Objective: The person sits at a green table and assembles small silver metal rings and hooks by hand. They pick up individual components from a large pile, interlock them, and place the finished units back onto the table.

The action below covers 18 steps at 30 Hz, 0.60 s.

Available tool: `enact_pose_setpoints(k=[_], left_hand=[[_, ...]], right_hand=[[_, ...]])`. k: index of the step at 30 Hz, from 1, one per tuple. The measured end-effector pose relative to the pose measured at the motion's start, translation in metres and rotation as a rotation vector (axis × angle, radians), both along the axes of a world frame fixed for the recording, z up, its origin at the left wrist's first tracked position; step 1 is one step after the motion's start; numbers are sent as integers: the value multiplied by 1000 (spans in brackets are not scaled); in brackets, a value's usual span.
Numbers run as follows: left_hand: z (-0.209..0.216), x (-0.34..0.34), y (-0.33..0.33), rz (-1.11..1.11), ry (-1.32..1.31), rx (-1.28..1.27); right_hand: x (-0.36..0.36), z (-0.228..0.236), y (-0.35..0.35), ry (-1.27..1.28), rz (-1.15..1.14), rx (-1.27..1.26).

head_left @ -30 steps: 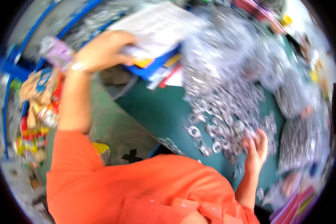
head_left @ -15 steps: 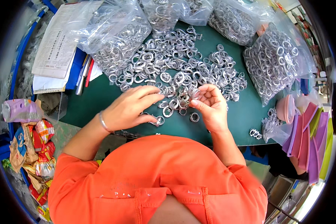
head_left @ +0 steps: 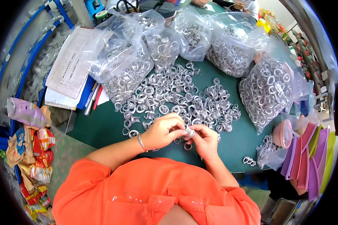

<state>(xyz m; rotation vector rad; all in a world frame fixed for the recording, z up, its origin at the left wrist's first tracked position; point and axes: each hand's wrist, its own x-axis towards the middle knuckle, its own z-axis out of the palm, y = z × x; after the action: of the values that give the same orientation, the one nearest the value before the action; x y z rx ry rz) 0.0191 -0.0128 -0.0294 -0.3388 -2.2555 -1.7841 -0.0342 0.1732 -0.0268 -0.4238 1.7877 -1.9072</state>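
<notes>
My left hand (head_left: pixel 160 132) and my right hand (head_left: pixel 205 141) meet over the near part of the green table (head_left: pixel 101 129). Between their fingertips is a silver ring (head_left: pixel 190 131) with a patterned band; whether more than one is stacked there I cannot tell. Fingers of both hands are closed on it. Just beyond lies a loose heap of silver rings (head_left: pixel 165 93), spread across the table middle. A single ring (head_left: pixel 187 146) lies on the table just below my fingers. My hands hide some of the nearer rings.
Clear plastic bags of rings line the far side, with a large bag (head_left: pixel 266 90) at right. Printed papers (head_left: pixel 69 62) and pens (head_left: pixel 92 99) lie at left. A pink cup (head_left: pixel 282 133) and a small bag (head_left: pixel 271 155) stand near the right edge. Another person's hand (head_left: pixel 239 5) shows at the top.
My left hand has moved right, from the loose rings to my right hand, and both now grip the ring together. The view has tilted up, showing more of the table's far side.
</notes>
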Motion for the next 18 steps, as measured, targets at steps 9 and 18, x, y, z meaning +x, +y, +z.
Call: enact_pose_setpoints(k=[9, 18], left_hand=[[-7, 1, 20, 123, 153, -473], [-18, -1, 17, 88, 195, -626]], right_hand=[[-138, 74, -61, -4, -89, -223], [-207, 38, -89, 1020, -70, 318]])
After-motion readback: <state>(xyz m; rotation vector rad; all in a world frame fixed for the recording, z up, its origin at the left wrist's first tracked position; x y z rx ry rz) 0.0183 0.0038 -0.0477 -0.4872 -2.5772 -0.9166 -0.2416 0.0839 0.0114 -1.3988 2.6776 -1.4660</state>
